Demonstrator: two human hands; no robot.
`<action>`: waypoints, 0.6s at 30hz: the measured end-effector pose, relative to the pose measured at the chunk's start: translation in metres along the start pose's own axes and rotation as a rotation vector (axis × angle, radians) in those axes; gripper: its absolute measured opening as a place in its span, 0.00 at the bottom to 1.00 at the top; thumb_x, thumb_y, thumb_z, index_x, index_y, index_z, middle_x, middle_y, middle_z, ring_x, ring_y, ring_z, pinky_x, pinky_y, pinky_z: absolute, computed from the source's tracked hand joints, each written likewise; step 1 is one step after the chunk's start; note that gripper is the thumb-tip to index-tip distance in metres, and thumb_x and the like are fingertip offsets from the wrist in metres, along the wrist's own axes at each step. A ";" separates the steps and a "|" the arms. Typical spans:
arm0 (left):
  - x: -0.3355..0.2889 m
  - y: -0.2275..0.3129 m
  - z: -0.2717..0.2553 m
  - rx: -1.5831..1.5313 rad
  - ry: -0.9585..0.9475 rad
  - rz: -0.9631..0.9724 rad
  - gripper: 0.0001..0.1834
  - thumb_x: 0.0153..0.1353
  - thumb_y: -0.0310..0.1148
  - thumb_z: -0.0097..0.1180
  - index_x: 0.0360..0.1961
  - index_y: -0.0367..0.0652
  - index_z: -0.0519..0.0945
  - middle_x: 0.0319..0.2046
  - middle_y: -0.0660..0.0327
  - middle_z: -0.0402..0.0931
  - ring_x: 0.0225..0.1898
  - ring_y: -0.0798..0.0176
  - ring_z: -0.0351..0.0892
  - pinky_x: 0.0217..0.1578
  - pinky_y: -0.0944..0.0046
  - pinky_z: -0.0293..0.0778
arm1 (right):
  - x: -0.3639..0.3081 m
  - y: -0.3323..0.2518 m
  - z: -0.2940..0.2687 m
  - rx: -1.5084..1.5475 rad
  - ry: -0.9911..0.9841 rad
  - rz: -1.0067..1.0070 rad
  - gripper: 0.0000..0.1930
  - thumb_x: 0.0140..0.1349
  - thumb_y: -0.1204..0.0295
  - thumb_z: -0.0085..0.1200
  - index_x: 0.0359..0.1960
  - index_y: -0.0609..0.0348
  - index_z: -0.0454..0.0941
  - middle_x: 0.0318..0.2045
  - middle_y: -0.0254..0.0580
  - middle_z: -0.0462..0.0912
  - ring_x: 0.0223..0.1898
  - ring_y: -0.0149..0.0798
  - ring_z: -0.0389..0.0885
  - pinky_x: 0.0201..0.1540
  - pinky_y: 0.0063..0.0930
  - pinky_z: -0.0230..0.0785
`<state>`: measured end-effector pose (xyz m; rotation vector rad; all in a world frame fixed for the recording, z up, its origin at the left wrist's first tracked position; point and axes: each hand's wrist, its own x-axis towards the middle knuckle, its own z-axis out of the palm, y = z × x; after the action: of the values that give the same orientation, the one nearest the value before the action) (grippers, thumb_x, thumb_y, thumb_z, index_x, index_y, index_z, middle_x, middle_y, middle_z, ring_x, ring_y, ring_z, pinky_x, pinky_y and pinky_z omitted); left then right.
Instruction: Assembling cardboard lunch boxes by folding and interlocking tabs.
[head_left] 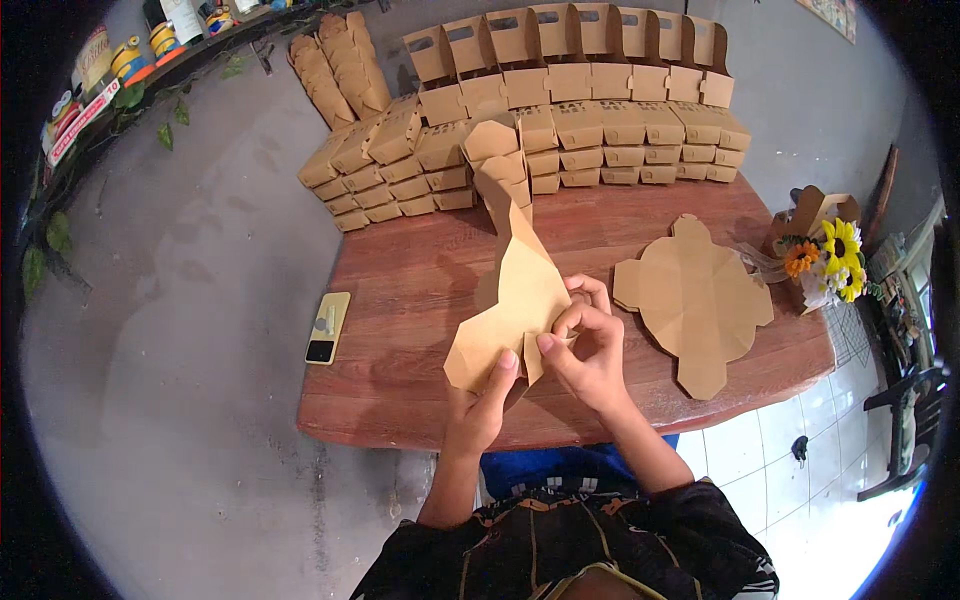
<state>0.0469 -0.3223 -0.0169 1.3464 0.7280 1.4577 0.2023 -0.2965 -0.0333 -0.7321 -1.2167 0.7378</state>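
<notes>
A brown cardboard box blank (525, 270), partly folded, is held up above the near part of the table between both hands. My left hand (480, 405) grips its near edge, thumb on top and fingers hidden underneath. With thumb and fingers, my right hand (588, 345) pinches a small flap on the blank's right side, close to the left thumb. The blank's far end stands up in front of the stacked boxes. To the right, a flat stack of unfolded box blanks (695, 300) lies on the wooden table (400, 390).
Folded cardboard boxes (590, 130) stand in rows along the table's back, with handled carriers (565, 35) on top. A phone (328, 328) lies at the left edge. Artificial flowers (840, 250) stand at the right edge. A dark chair (905, 430) is beyond the right side.
</notes>
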 end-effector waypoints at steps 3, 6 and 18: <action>0.000 0.001 0.000 0.017 0.020 0.022 0.16 0.75 0.31 0.52 0.58 0.33 0.75 0.50 0.61 0.80 0.50 0.69 0.79 0.51 0.66 0.75 | -0.001 -0.003 -0.002 -0.055 -0.039 -0.085 0.11 0.52 0.77 0.71 0.22 0.58 0.77 0.58 0.43 0.66 0.52 0.35 0.72 0.56 0.31 0.65; 0.000 0.002 0.001 -0.030 0.011 0.013 0.17 0.71 0.29 0.57 0.57 0.33 0.76 0.49 0.60 0.81 0.51 0.68 0.79 0.51 0.66 0.75 | -0.005 -0.007 0.001 -0.048 0.038 -0.004 0.10 0.52 0.76 0.72 0.24 0.58 0.79 0.58 0.44 0.66 0.52 0.36 0.73 0.56 0.33 0.66; -0.002 0.016 -0.013 0.303 -0.097 0.022 0.22 0.58 0.23 0.69 0.54 0.34 0.76 0.45 0.59 0.83 0.46 0.67 0.82 0.47 0.65 0.78 | 0.032 -0.029 -0.017 -0.268 -0.087 -0.113 0.11 0.61 0.77 0.65 0.46 0.65 0.84 0.43 0.45 0.89 0.45 0.32 0.85 0.47 0.30 0.76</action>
<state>0.0298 -0.3266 -0.0059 1.6477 0.8985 1.3252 0.2274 -0.2888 0.0048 -0.8501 -1.4419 0.5230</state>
